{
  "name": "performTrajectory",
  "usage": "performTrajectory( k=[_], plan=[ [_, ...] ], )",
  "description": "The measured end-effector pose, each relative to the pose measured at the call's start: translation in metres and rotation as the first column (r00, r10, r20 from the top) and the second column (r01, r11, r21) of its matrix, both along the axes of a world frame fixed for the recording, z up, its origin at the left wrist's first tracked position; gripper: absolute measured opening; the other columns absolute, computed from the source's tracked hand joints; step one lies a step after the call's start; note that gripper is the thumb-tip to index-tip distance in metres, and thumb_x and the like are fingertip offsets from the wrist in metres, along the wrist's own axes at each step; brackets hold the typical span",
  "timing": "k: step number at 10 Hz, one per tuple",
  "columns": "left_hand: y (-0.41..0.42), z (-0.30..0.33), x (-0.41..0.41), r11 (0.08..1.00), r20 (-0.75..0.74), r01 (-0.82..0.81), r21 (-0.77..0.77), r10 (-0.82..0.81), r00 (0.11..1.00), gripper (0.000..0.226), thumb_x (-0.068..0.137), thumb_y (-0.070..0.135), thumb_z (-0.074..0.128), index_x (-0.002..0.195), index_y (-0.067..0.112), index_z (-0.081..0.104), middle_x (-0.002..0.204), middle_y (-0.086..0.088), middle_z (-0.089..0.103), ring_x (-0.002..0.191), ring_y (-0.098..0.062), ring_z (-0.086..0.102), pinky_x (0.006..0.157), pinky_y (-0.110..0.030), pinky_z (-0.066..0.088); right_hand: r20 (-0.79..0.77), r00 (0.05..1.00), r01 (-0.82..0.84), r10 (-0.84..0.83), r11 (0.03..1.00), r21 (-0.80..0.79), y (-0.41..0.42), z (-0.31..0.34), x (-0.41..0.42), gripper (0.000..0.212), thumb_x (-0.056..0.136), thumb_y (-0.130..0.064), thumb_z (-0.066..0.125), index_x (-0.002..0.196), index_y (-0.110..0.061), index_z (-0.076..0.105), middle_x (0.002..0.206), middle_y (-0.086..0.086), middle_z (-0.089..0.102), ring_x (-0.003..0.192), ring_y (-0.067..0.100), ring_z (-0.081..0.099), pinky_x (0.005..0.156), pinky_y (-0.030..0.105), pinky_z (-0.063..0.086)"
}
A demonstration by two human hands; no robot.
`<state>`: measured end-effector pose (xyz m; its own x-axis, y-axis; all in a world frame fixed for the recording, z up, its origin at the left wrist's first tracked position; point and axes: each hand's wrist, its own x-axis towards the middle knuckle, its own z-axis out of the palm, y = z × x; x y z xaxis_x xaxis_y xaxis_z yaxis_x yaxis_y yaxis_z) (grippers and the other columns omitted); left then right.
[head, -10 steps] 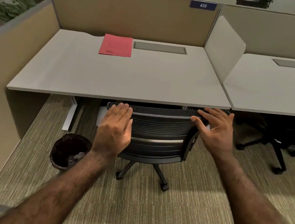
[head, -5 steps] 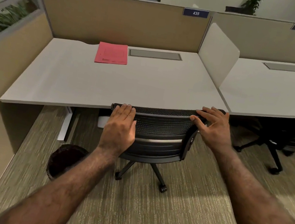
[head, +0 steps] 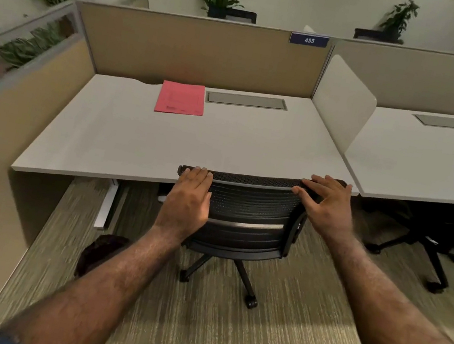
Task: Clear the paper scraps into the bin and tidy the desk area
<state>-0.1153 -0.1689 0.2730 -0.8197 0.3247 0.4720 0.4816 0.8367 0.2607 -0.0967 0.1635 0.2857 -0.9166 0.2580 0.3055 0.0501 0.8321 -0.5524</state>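
Observation:
A black mesh office chair (head: 245,217) stands pushed against the front edge of the white desk (head: 140,141). My left hand (head: 189,200) lies flat on the left side of its backrest, fingers together. My right hand (head: 327,206) rests on the top right corner of the backrest, fingers spread over the rim. A pink folder (head: 181,98) lies at the back of the desk. The dark round bin (head: 98,252) sits on the carpet to the left, partly hidden behind my left forearm. No paper scraps show on the desk.
Tan partition panels (head: 198,51) wall the desk at the back and left. A white divider (head: 344,101) separates it from the neighbouring desk (head: 434,160), under which another black chair (head: 451,235) stands. A grey cable hatch (head: 246,101) is set into the desk. Carpet lies behind the chair.
The view has tilted up and drawn back a little. The chair's backrest now sits against the desk edge, with both hands still on it. The bin is more covered by my left forearm.

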Motion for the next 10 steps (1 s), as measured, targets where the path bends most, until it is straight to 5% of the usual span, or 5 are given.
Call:
performTrajectory(
  k=[6, 8, 10],
  plan=[
    [0.018, 0.015, -0.015, 0.990, 0.049, -0.020, -0.137, 0.027, 0.998, 0.057, 0.096, 0.027, 0.068, 0.147, 0.006, 0.053, 0.150, -0.013, 0.057, 0.144, -0.028, 0.051, 0.124, -0.043, 0.034, 0.081, 0.996, -0.049, 0.040, 0.992, 0.113, 0.021, 0.006, -0.026, 0.055, 0.091, -0.068, 0.061, 0.133, -0.034, 0.070, 0.148, -0.004, 0.063, 0.148, 0.023, 0.044, 0.128, 0.058, 0.007],
    [0.015, 0.034, -0.017, 0.981, 0.049, -0.006, -0.196, 0.016, 0.999, 0.058, 0.099, 0.038, 0.062, 0.148, 0.008, 0.053, 0.151, -0.012, 0.057, 0.143, -0.027, 0.052, 0.124, -0.039, 0.036, 0.216, 0.975, -0.143, 0.060, 0.907, 0.395, 0.021, 0.030, -0.020, 0.086, 0.090, -0.090, 0.018, 0.141, -0.036, 0.062, 0.153, -0.007, 0.058, 0.150, 0.020, 0.042, 0.127, 0.055, 0.023],
    [0.016, 0.103, -0.032, 0.990, -0.192, -0.069, -0.122, 0.045, 0.980, 0.054, 0.096, 0.030, 0.068, 0.142, 0.003, 0.059, 0.143, -0.018, 0.063, 0.135, -0.034, 0.059, 0.117, -0.043, 0.044, 0.000, 0.994, -0.096, 0.112, 0.855, 0.509, -0.006, 0.104, -0.038, 0.090, 0.096, -0.085, 0.021, 0.152, -0.021, 0.052, 0.160, 0.002, 0.051, 0.156, 0.023, 0.034, 0.130, 0.053, 0.017]
  ],
)
